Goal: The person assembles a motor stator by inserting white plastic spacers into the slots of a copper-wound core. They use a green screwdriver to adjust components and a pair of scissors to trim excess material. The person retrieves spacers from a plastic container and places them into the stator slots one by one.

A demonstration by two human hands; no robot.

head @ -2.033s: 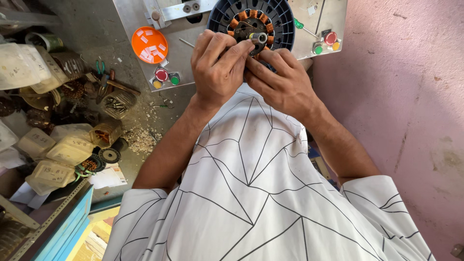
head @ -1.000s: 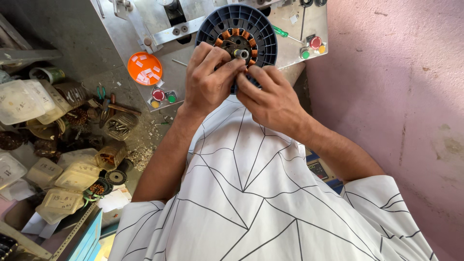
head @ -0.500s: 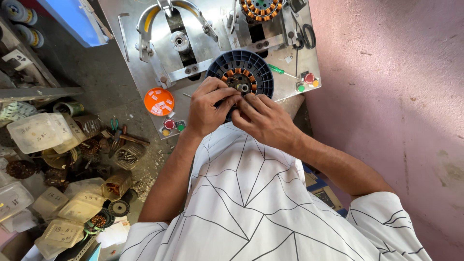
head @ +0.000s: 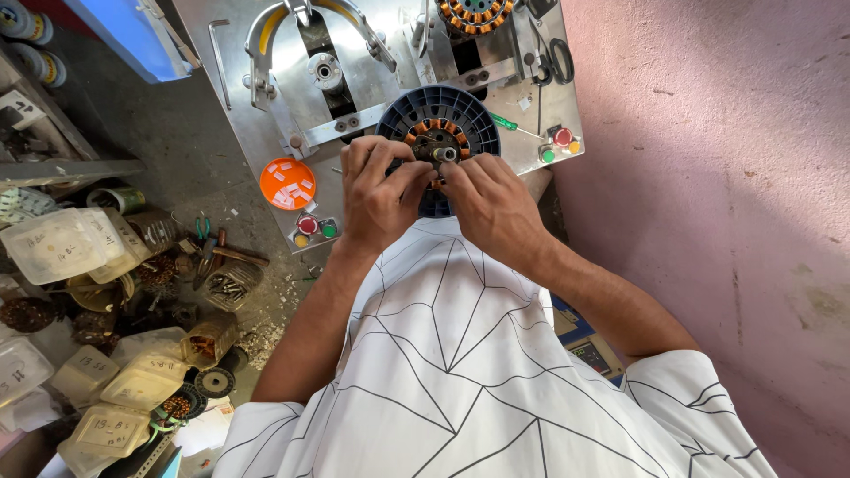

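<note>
Copper-wound stator (head: 434, 133), ring of orange coils seated in a dark blue ribbed round holder (head: 474, 119); a short steel shaft (head: 444, 154) stands at its centre, pointing roughly toward the camera.

Location: on the grey metal winding machine (head: 266, 53), lower middle of its face plate, directly ahead of the person's chest.

Left hand (head: 381, 190): fingers curled and closed down over the near-left edge of the coil ring, fingertips touching the windings just left of the shaft. Whether a wire end is pinched between them cannot be told; the knuckles hide it.

Right hand (head: 496, 204): fingers bent, tips meeting the ring just below and right of the shaft, thumb tucked in toward the left hand. Pressing on the part rather than clasping it, as far as the view allows.

Key relation: stator lies straight beyond both sets of fingertips, away from the body; its axis runs along the shaft, out of the plate. Both hands equally near, converging on the near side of the ring.

Adjacent items: orange round dish (head: 288, 183) of small white pieces to the left; red, green and yellow push buttons (head: 317, 228) below it; green-handled screwdriver (head: 513, 126) to the right; a second wound stator (head: 474, 13) at the top edge; clear plastic tubs (head: 62, 243) among clutter on the floor.

Change from earlier frames: camera has drawn back and up, revealing more of the machine top; both hands stay on the same part, grip little altered.
</note>
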